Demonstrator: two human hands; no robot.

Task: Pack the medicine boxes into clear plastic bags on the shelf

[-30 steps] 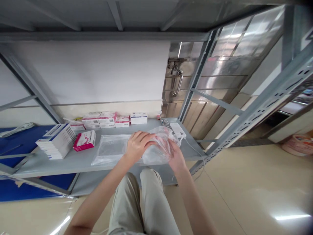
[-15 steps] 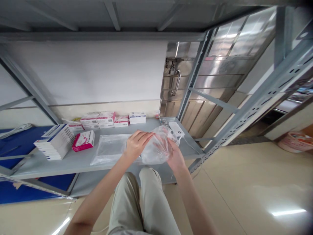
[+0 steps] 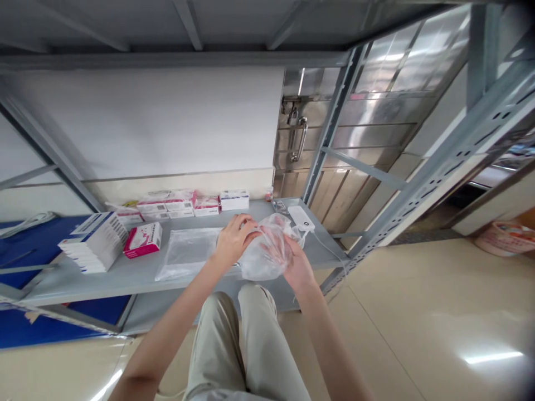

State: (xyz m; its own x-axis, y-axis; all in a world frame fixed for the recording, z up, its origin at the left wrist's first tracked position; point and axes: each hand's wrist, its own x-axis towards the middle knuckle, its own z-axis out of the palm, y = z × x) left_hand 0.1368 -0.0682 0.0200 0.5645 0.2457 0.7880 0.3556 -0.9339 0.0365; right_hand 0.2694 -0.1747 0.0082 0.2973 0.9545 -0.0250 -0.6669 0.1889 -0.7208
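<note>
A thin clear plastic bag (image 3: 263, 264), crumpled and loosely puffed, is between my hands above the front of the grey shelf. My left hand (image 3: 234, 240) has its fingers curled and pinches the bag's upper left edge. My right hand (image 3: 298, 264) grips the bag's right side; its fingers show blurred through the film, and I cannot tell whether they are inside or behind it. Just left of the bag, a stack of flat clear plastic bags (image 3: 188, 253) lies on the shelf, partly covered by my left hand and forearm.
Left on the shelf (image 3: 137, 281) are stacked white boxes (image 3: 94, 245) and a pink-and-white box (image 3: 143, 239). Several wrapped boxes (image 3: 167, 203) line the back, beside a white-and-blue box (image 3: 234, 200). A white device (image 3: 300, 216) with a cable sits near the right upright (image 3: 328, 131).
The fingers of my left hand have curled and shifted slightly along the bag's edge. My right hand's fingers have spread more behind the film, and the bag has changed shape a little.
</note>
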